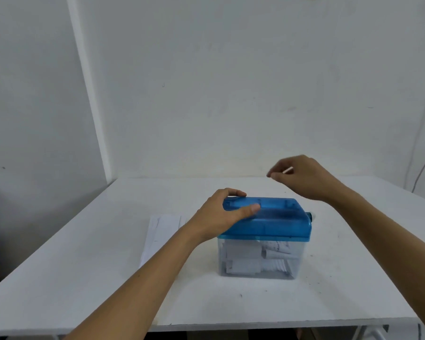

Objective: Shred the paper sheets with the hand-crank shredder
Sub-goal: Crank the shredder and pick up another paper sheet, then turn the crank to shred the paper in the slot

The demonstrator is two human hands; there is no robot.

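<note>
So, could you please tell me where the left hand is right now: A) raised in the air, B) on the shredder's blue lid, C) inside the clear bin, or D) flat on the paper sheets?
B: the left hand holds the left end of the shredder's blue lid, fingers curled over its far edge; the paper sheets lie beside it.

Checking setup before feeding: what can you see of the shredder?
The shredder stands upright on the white table. Its translucent blue plastic top sits on a clear bin partly filled with white paper pieces. A short blue stub sticks out of the top's right end; no crank handle shows. The left hand grips the top's left end, fingers over the far edge, thumb on top.
</note>
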